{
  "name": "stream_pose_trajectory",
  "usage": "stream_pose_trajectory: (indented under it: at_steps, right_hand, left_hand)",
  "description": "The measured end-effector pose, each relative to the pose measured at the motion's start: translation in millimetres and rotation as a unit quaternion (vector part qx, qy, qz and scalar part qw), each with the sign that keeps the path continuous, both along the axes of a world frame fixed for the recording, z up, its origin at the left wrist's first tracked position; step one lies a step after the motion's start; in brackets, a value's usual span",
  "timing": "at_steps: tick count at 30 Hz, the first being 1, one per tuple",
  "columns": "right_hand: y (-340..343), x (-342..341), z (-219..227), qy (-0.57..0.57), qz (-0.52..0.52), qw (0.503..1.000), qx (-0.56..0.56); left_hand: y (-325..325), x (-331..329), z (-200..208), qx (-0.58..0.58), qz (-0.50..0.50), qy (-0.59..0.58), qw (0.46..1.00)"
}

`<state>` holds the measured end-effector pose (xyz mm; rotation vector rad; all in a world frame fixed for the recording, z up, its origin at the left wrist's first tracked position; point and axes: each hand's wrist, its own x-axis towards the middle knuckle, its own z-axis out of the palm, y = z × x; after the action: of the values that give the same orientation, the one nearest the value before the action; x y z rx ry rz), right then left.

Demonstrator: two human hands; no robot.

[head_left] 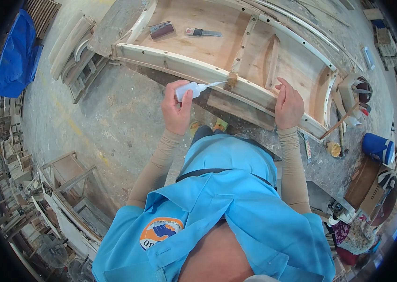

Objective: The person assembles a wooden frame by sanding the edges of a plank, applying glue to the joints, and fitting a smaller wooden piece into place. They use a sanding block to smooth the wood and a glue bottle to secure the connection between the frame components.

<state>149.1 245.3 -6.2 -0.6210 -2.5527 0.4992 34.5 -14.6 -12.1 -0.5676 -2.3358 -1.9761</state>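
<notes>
Currently, left hand [176, 110] closes around white squeeze bottle [188, 92], nozzle [215, 84] near wooden frame joint [231, 82]. Right hand [288, 107], half-open, appears empty. Over-squeezing could flood the joint.

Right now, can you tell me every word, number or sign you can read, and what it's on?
Badge on the blue shirt: dark lettering on orange and white around a blue emblem; I won't copy the letters.
White bottle in the left hand: no lettering I can make out.
Flat-bladed tool and maroon block in the wooden frame: any marks are too small to read.
</notes>
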Motion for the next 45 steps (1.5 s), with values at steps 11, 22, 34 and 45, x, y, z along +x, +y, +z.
stream_pose_trajectory:
  at_steps: [11, 22, 34, 45]
  right_hand:
    - [-0.1, 0.7, -0.5, -0.008, -0.008, 1.0, -0.003]
    - [5.3, -5.3, 4.6, -0.031, 0.012, 0.99, -0.134]
    - [-6.9, -126.5, 18.5, -0.008, 0.125, 0.977, -0.17]
    - [91.1, -103.6, 57.8, -0.121, -0.098, 0.983, -0.1]
  left_hand:
    - [3.4, -5.9, 1.5, 0.011, -0.017, -0.013, 1.0]
    - [-6.3, -11.8, -11.1, 0.076, -0.029, -0.102, 0.992]
    - [-60.0, -79.9, -2.0, 0.217, -0.068, -0.364, 0.903]
    - [-104.5, -154.6, 22.6, 0.245, -0.077, -0.379, 0.889]
